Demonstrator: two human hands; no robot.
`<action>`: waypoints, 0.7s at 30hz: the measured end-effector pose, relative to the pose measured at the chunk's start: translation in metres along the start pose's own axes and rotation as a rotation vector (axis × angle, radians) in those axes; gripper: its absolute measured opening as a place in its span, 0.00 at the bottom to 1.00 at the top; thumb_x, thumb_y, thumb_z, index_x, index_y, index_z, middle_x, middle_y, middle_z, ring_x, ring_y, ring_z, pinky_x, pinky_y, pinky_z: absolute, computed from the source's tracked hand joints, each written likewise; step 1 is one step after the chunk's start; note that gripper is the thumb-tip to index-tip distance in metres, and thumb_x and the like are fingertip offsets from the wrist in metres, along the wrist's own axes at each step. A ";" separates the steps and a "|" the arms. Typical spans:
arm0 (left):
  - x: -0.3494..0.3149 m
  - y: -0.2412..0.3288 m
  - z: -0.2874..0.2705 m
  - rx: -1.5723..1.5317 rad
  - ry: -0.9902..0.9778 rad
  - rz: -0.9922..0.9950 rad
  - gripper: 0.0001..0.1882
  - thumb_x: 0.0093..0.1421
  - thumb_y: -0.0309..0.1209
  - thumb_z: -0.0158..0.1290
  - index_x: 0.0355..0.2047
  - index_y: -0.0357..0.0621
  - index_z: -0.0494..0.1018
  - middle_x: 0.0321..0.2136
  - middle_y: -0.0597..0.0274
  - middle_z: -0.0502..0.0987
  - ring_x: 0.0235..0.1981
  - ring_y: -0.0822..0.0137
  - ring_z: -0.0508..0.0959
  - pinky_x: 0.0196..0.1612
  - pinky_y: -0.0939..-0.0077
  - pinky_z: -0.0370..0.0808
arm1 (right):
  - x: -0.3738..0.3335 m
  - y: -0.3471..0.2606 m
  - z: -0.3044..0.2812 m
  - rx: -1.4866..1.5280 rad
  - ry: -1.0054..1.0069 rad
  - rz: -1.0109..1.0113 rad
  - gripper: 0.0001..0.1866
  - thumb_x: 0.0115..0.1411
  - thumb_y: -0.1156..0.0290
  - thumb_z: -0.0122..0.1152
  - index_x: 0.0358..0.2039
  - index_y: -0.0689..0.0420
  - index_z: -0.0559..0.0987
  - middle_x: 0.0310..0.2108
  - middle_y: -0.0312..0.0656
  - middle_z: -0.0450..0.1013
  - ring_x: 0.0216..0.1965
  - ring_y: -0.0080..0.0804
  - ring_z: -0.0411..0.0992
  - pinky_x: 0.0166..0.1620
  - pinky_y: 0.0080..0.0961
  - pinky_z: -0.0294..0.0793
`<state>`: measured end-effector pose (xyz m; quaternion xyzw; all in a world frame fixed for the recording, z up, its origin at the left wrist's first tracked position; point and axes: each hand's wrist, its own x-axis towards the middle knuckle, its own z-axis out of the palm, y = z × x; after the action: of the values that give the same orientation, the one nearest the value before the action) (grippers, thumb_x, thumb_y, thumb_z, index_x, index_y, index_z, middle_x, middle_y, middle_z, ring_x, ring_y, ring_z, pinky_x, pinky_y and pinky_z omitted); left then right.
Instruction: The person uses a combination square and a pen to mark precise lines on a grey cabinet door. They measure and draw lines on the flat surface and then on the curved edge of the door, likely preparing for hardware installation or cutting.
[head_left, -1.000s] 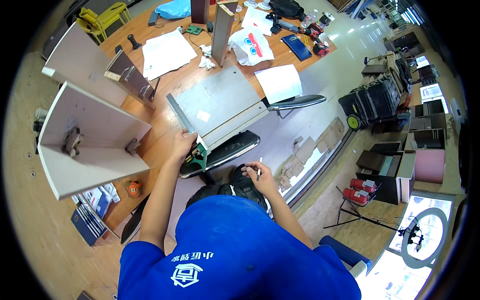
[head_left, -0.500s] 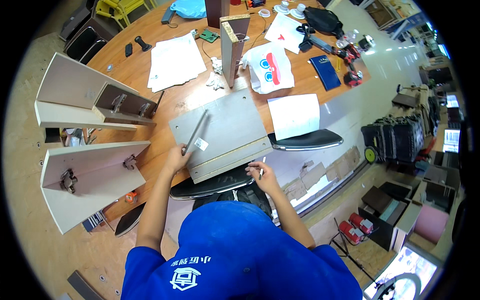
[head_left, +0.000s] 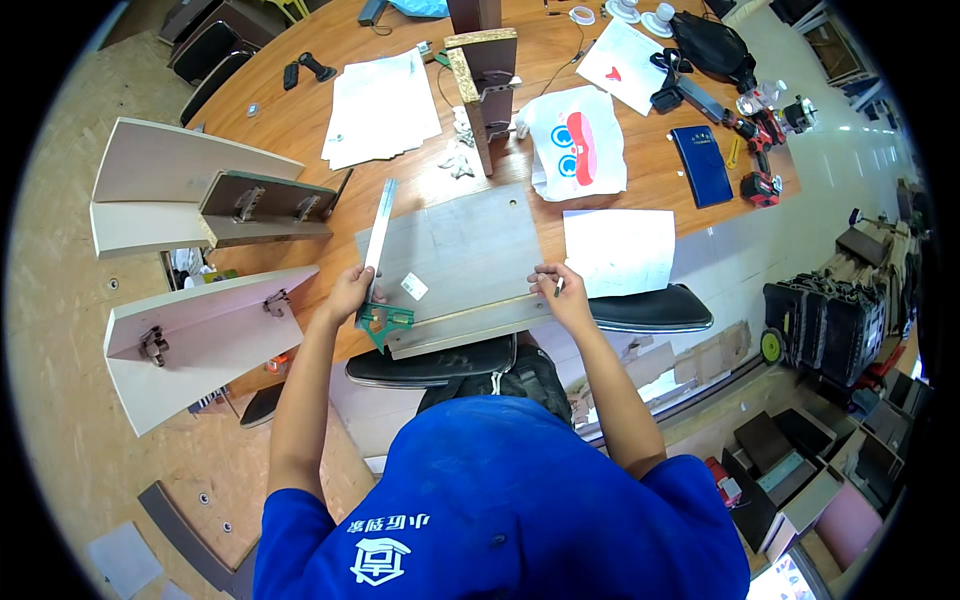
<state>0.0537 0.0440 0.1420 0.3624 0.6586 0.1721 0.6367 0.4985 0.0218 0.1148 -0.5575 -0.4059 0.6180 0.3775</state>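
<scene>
A grey board [head_left: 470, 240] lies on the table's near edge, with a small white label on it and a raised strip [head_left: 470, 322] along its near side. My left hand [head_left: 348, 292] is closed round the steel blade of a combination square [head_left: 386, 318]. Its green head sits by the board's near-left corner, and the blade points away along the left edge. Whether the head presses against the board, I cannot tell. At the board's right edge, my right hand [head_left: 563, 293] has a pen [head_left: 559, 287] between its bent fingers, partly hidden.
Hinged panels [head_left: 200, 340] stand at left. Beyond the board are an upright panel piece [head_left: 468, 105], papers [head_left: 382, 105] and a printed white bag [head_left: 580, 145]. A blue booklet [head_left: 703, 165] and a red-black cordless drill [head_left: 760, 160] lie far right. Black chairs [head_left: 650, 308] touch the near side.
My left hand has turned the combination square, so its green head now shows at the near-left corner. My right hand has moved right and away to the board's right edge, still with the pen.
</scene>
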 end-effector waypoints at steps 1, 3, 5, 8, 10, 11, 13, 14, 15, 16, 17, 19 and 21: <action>0.001 -0.006 -0.004 -0.032 0.020 -0.015 0.18 0.79 0.40 0.41 0.47 0.38 0.72 0.24 0.60 0.78 0.25 0.66 0.82 0.31 0.73 0.79 | -0.003 0.004 0.006 0.005 -0.008 0.008 0.10 0.70 0.76 0.56 0.48 0.67 0.79 0.39 0.48 0.83 0.36 0.28 0.81 0.41 0.24 0.81; 0.000 -0.008 -0.001 -0.033 0.039 -0.029 0.20 0.79 0.43 0.40 0.45 0.39 0.74 0.22 0.61 0.77 0.23 0.66 0.79 0.30 0.72 0.77 | -0.016 0.009 0.014 -0.002 -0.004 0.032 0.10 0.70 0.76 0.57 0.48 0.67 0.78 0.39 0.48 0.83 0.37 0.29 0.82 0.42 0.24 0.81; 0.000 -0.005 -0.012 0.152 -0.081 -0.043 0.21 0.79 0.44 0.40 0.43 0.40 0.74 0.22 0.62 0.76 0.23 0.67 0.78 0.30 0.72 0.76 | -0.027 0.010 0.029 0.099 0.006 0.101 0.12 0.70 0.75 0.58 0.50 0.67 0.78 0.41 0.48 0.83 0.38 0.29 0.82 0.42 0.25 0.82; -0.004 0.037 0.007 0.483 -0.360 -0.010 0.26 0.77 0.48 0.43 0.34 0.38 0.76 0.19 0.62 0.76 0.22 0.69 0.77 0.30 0.71 0.75 | -0.039 0.007 0.039 0.116 0.056 0.094 0.20 0.68 0.72 0.63 0.57 0.67 0.75 0.47 0.49 0.82 0.43 0.32 0.81 0.49 0.27 0.81; -0.005 0.065 0.023 0.764 -0.558 0.039 0.27 0.76 0.48 0.45 0.30 0.38 0.77 0.17 0.62 0.77 0.21 0.69 0.77 0.30 0.70 0.75 | -0.034 0.020 0.055 0.004 0.090 -0.118 0.24 0.68 0.71 0.65 0.61 0.66 0.74 0.49 0.49 0.82 0.45 0.33 0.81 0.52 0.28 0.79; -0.005 0.068 0.027 0.796 -0.599 0.039 0.29 0.74 0.50 0.48 0.26 0.38 0.80 0.19 0.62 0.81 0.23 0.67 0.81 0.33 0.68 0.78 | -0.034 0.014 0.066 0.052 0.049 -0.054 0.28 0.67 0.69 0.68 0.64 0.65 0.72 0.50 0.48 0.81 0.46 0.31 0.79 0.55 0.27 0.77; 0.007 0.068 0.035 1.002 -0.642 0.142 0.28 0.72 0.53 0.51 0.28 0.41 0.82 0.20 0.63 0.83 0.24 0.65 0.83 0.35 0.67 0.79 | -0.028 0.006 0.078 -0.075 -0.173 -0.018 0.27 0.67 0.68 0.68 0.63 0.65 0.73 0.49 0.47 0.81 0.46 0.29 0.79 0.54 0.26 0.77; 0.015 0.069 0.042 1.102 -0.668 0.195 0.28 0.71 0.54 0.52 0.29 0.42 0.84 0.21 0.64 0.84 0.25 0.65 0.84 0.36 0.66 0.79 | -0.028 0.005 0.081 -0.143 -0.279 0.007 0.27 0.67 0.68 0.68 0.62 0.65 0.74 0.48 0.47 0.81 0.46 0.28 0.79 0.53 0.26 0.77; 0.019 0.080 0.048 1.185 -0.642 0.200 0.27 0.70 0.56 0.53 0.30 0.45 0.85 0.22 0.65 0.85 0.27 0.64 0.85 0.37 0.64 0.80 | -0.029 0.006 0.087 -0.191 -0.300 -0.003 0.20 0.69 0.68 0.66 0.57 0.64 0.78 0.41 0.43 0.82 0.39 0.26 0.79 0.47 0.25 0.79; 0.023 0.092 0.053 1.267 -0.614 0.203 0.27 0.69 0.57 0.54 0.32 0.47 0.86 0.22 0.65 0.85 0.29 0.64 0.86 0.38 0.62 0.80 | -0.031 0.008 0.094 -0.171 -0.310 0.069 0.18 0.69 0.67 0.64 0.55 0.64 0.79 0.38 0.42 0.82 0.36 0.26 0.78 0.44 0.25 0.78; 0.022 0.115 0.065 1.389 -0.595 0.236 0.27 0.67 0.58 0.55 0.30 0.48 0.86 0.23 0.66 0.85 0.32 0.60 0.85 0.44 0.62 0.79 | -0.032 0.014 0.097 -0.154 -0.307 0.145 0.16 0.70 0.67 0.63 0.52 0.64 0.80 0.36 0.40 0.82 0.34 0.25 0.78 0.41 0.25 0.78; 0.030 0.128 0.059 1.560 -0.521 0.356 0.24 0.66 0.57 0.57 0.36 0.49 0.85 0.30 0.62 0.85 0.39 0.57 0.84 0.49 0.63 0.78 | -0.030 0.017 0.124 -0.150 -0.295 0.141 0.12 0.72 0.67 0.59 0.45 0.63 0.81 0.28 0.37 0.81 0.26 0.23 0.74 0.33 0.24 0.76; 0.041 0.131 0.055 1.565 -0.283 0.598 0.22 0.64 0.54 0.59 0.42 0.48 0.83 0.38 0.57 0.84 0.45 0.54 0.82 0.52 0.62 0.76 | -0.022 0.044 0.145 -0.153 -0.179 0.065 0.11 0.72 0.67 0.59 0.44 0.63 0.81 0.27 0.38 0.80 0.26 0.23 0.74 0.33 0.25 0.75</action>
<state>0.1435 0.1486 0.1952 0.8753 0.3785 -0.2187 0.2067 0.3561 -0.0272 0.0898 -0.5402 -0.4657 0.6443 0.2760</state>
